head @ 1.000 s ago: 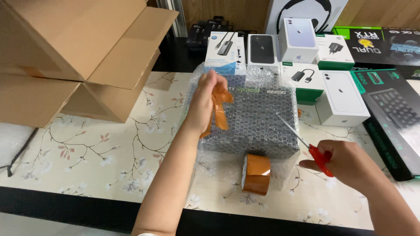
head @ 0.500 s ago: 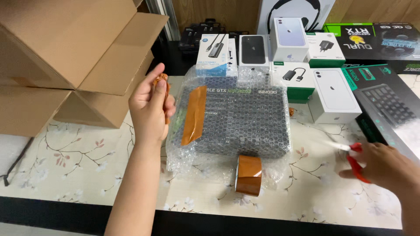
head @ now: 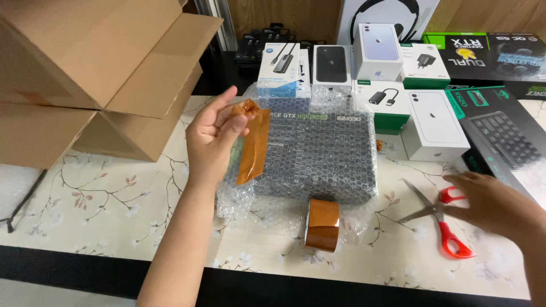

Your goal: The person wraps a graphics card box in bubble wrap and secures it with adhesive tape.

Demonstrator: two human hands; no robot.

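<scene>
The left hand (head: 213, 139) is raised above the floral-patterned table (head: 102, 210), fingers loosely curled, thumb and fingertips pinching the top end of a strip of brown tape (head: 252, 145) that hangs down over the left edge of the bubble-wrapped box (head: 313, 150). This dark rectangular box lies flat at the centre of the table, fully enclosed in clear bubble wrap, with excess wrap spilling out at its near edge. A roll of brown tape (head: 322, 224) stands on edge just in front of the box, resting on the loose wrap. The right hand (head: 495, 204) is flattened, fingers extended and gripping nothing, its fingertips over the upper red handle of the scissors (head: 441, 219), which lie on the table with blades partly open, points toward the box. Open cardboard boxes (head: 96, 62) are stacked at far left, flaps extended. Behind the wrapped box stands a row of small retail packages: a blue-and-white carton (head: 278, 71), a black-fronted carton (head: 331, 63), a white carton with a lilac panel (head: 378, 51), and white-and-green cartons (head: 422, 65). A larger white carton (head: 437, 125) sits to the right, beside a dark keyboard box (head: 503, 139).
</scene>
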